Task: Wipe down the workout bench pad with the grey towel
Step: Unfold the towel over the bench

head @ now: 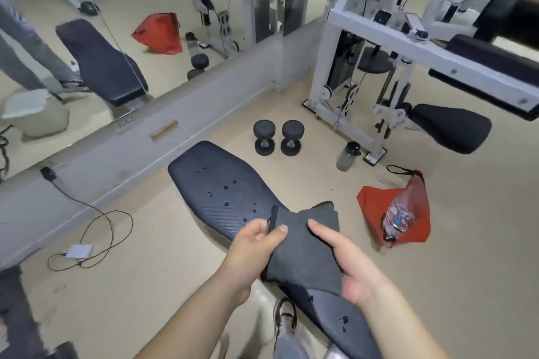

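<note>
Our left hand (256,245) pinches the towel (306,251) at its top edge, and our right hand (347,262) grips its right side. We hold it over the pad's (215,181) middle. Droplets (226,204) dot the pad's far half.

This is a gym. A black workout bench pad (221,192) sits near the middle, two dumbbells (264,137) stand just past it, a white cable machine (376,35) is far right, and a big mirror (96,6) is far left.
</note>
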